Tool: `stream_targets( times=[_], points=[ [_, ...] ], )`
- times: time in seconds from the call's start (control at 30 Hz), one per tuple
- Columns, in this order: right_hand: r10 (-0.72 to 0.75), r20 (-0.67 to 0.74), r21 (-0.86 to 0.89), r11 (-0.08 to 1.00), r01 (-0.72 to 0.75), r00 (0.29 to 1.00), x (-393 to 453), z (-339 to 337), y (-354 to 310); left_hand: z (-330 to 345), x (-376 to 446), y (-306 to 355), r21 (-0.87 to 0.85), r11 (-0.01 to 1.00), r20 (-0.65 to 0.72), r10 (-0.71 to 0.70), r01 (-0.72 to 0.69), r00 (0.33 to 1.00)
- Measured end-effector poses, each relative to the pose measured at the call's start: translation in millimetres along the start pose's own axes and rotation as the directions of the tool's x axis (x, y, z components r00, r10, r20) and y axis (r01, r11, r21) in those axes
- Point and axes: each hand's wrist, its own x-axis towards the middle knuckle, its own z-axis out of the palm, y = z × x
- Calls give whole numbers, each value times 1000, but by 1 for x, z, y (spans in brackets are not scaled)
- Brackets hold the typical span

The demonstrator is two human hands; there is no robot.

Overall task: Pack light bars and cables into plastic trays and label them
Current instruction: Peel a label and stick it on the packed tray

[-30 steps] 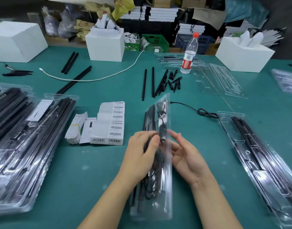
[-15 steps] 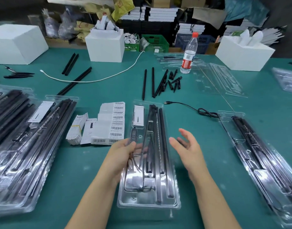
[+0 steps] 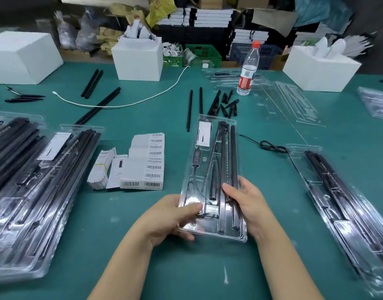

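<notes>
Far left: a stack of filled trays (image 3: pixel 34 191) lies on the green table (image 3: pixel 273 131). Next, barcode label sheets (image 3: pixel 146 163) beside a small card bundle (image 3: pixel 101 168). Centre: your left hand (image 3: pixel 164 219) grips the near-left corner of the clear plastic tray (image 3: pixel 210 231), thumb on top. Its long axis runs away from you; the white card (image 3: pixel 204 134) sits at the far end. Light bars (image 3: pixel 232 169) and cable (image 3: pixel 196 167) lie lengthwise inside. Your right hand (image 3: pixel 249 204) grips the right edge, thumb across the bars. Right: another filled tray (image 3: pixel 346 204). Behind: water bottle (image 3: pixel 248 69), white boxes (image 3: pixel 137 59), stacked stock.
</notes>
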Motion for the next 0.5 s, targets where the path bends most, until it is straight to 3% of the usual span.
stream_targets(
  times=[0.1,0.2,0.33,0.4,0.5],
  points=[
    [121,77,157,979,-132,990,-3,0,-9,1,4,0,1,993,-55,120,-120,991],
    [238,265,328,889,-319,935,-8,-6,-13,7,7,3,-116,986,-153,103,-122,983],
    [264,466,38,948,-317,845,-23,-6,-8,13,12,6,-311,943,-246,37,-115,969],
    [225,439,-39,972,-232,870,-31,12,-4,16,13,6,-327,930,-286,72,-168,956],
    [150,217,-66,988,-139,965,-38,44,4,18,12,3,-274,938,-333,117,-215,936]
  ],
)
